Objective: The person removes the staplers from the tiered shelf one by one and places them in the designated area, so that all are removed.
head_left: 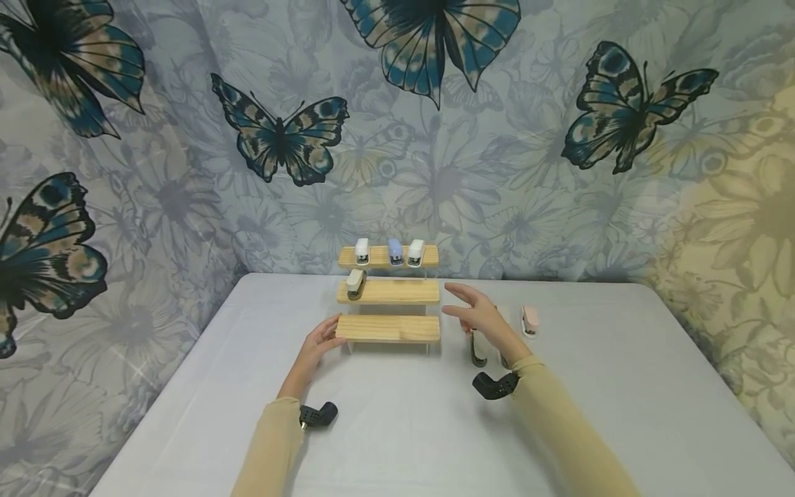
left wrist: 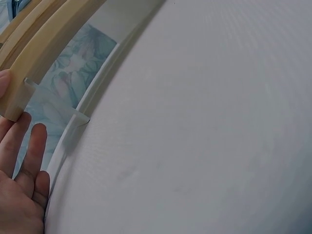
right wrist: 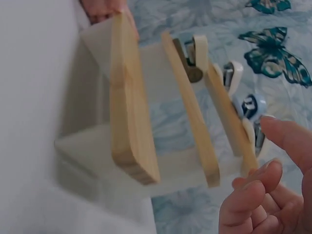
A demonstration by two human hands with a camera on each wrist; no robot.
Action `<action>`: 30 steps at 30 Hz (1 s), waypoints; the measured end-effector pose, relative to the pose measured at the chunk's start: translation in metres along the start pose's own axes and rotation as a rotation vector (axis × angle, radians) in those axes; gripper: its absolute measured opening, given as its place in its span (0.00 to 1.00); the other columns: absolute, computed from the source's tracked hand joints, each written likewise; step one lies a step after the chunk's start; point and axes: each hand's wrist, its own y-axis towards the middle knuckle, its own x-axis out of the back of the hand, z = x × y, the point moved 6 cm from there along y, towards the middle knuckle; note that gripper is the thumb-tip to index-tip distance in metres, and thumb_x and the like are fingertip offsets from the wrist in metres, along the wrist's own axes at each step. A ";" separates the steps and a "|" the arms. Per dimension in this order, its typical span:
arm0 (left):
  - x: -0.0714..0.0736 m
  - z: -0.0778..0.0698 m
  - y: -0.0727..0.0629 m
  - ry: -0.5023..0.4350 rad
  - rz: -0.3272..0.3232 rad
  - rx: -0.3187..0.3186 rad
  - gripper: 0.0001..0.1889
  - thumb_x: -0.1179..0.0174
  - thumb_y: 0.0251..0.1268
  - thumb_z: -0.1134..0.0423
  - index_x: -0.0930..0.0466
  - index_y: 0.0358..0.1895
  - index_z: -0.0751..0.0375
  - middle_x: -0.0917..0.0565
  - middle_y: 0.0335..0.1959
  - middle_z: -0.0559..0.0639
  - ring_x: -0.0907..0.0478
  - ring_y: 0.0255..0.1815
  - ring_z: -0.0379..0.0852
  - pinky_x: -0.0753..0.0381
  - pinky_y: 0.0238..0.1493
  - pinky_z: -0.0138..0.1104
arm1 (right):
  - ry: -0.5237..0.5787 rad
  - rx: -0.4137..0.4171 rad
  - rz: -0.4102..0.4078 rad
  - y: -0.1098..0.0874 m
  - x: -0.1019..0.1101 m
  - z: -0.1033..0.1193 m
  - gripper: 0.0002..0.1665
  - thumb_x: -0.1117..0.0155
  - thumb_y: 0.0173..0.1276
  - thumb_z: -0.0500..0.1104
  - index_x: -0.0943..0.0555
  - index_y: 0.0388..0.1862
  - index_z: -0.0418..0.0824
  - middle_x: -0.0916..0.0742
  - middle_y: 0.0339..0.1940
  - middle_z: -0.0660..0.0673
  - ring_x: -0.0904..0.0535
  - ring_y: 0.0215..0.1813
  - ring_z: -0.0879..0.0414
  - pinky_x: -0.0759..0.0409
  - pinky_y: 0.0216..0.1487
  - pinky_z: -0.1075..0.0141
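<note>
A three-tier wooden shelf stand (head_left: 388, 329) with clear supports stands on the table. My left hand (head_left: 318, 348) pinches the left end of its lowest board, thumb on top and fingers underneath. To the right of the stand, my right hand (head_left: 484, 319) hovers with fingers extended and nothing in its grasp. On the top board sit a white stapler (head_left: 362, 251), a blue stapler (head_left: 395, 252) and another white stapler (head_left: 415, 253). A cream stapler (head_left: 356, 284) with a dark base sits at the middle board's left end.
A pink stapler (head_left: 529, 321) lies on the white table (head_left: 397, 428), right of my right hand. Beneath that hand is a dark-based stapler (head_left: 477, 351), partly hidden, with another dark end beside my wrist. Butterfly-patterned cloth (head_left: 435, 172) hangs behind the table.
</note>
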 end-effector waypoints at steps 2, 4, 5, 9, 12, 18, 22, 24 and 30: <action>-0.001 0.001 0.001 0.003 -0.003 -0.002 0.32 0.37 0.54 0.62 0.38 0.63 0.60 0.31 0.60 0.56 0.33 0.56 0.51 0.40 0.58 0.45 | 0.037 -0.010 0.017 0.005 -0.007 -0.001 0.35 0.39 0.62 0.44 0.40 0.66 0.40 0.39 0.68 0.42 0.37 0.15 0.58 0.31 0.19 0.65; -0.001 0.001 0.001 0.014 -0.006 -0.014 0.33 0.36 0.53 0.60 0.37 0.63 0.60 0.31 0.59 0.55 0.33 0.56 0.51 0.40 0.58 0.46 | 0.048 -0.012 0.032 0.009 -0.015 0.001 0.34 0.40 0.62 0.43 0.39 0.66 0.40 0.38 0.67 0.41 0.37 0.15 0.58 0.31 0.19 0.66; 0.000 0.001 0.001 0.021 -0.010 -0.016 0.33 0.36 0.52 0.59 0.37 0.63 0.59 0.31 0.59 0.55 0.33 0.56 0.51 0.40 0.58 0.46 | 0.047 -0.018 0.037 0.010 -0.020 0.002 0.34 0.40 0.62 0.44 0.39 0.66 0.40 0.37 0.67 0.41 0.37 0.15 0.58 0.32 0.19 0.66; 0.001 0.002 0.002 0.032 -0.025 -0.018 0.34 0.35 0.50 0.57 0.35 0.62 0.58 0.30 0.59 0.53 0.33 0.57 0.51 0.42 0.58 0.47 | 0.006 -0.025 0.055 0.017 -0.037 0.006 0.36 0.38 0.60 0.46 0.38 0.65 0.40 0.35 0.65 0.42 0.36 0.16 0.58 0.31 0.19 0.66; 0.001 0.003 0.002 0.030 -0.024 -0.011 0.34 0.34 0.50 0.57 0.35 0.62 0.57 0.30 0.58 0.52 0.33 0.57 0.50 0.42 0.59 0.47 | -0.010 -0.031 0.063 0.023 -0.049 0.009 0.37 0.37 0.59 0.45 0.38 0.66 0.38 0.34 0.65 0.42 0.35 0.16 0.59 0.30 0.19 0.67; 0.001 0.003 0.002 0.019 -0.022 -0.004 0.33 0.35 0.50 0.57 0.35 0.62 0.56 0.29 0.58 0.52 0.33 0.57 0.50 0.43 0.59 0.47 | 0.034 -0.065 0.073 0.033 -0.070 0.011 0.38 0.35 0.57 0.42 0.39 0.66 0.40 0.33 0.65 0.44 0.38 0.14 0.60 0.34 0.18 0.69; 0.000 0.002 0.002 0.019 -0.019 -0.018 0.34 0.35 0.50 0.57 0.36 0.62 0.58 0.30 0.59 0.53 0.33 0.57 0.51 0.43 0.59 0.47 | 0.086 -0.075 0.078 0.040 -0.081 0.012 0.39 0.35 0.57 0.42 0.38 0.66 0.41 0.33 0.65 0.46 0.38 0.14 0.60 0.37 0.16 0.70; 0.001 0.001 0.002 0.027 -0.020 -0.028 0.34 0.35 0.50 0.57 0.35 0.62 0.58 0.30 0.59 0.54 0.33 0.57 0.51 0.42 0.59 0.48 | 0.113 -0.079 0.083 0.042 -0.087 0.012 0.38 0.35 0.57 0.41 0.39 0.66 0.41 0.34 0.65 0.46 0.38 0.14 0.60 0.37 0.16 0.70; 0.002 0.002 0.000 0.035 -0.027 -0.022 0.33 0.35 0.50 0.57 0.35 0.62 0.57 0.29 0.58 0.53 0.32 0.55 0.51 0.42 0.58 0.49 | 0.146 -0.091 0.084 0.050 -0.101 0.016 0.44 0.33 0.56 0.44 0.44 0.69 0.42 0.39 0.68 0.46 0.37 0.15 0.60 0.35 0.18 0.69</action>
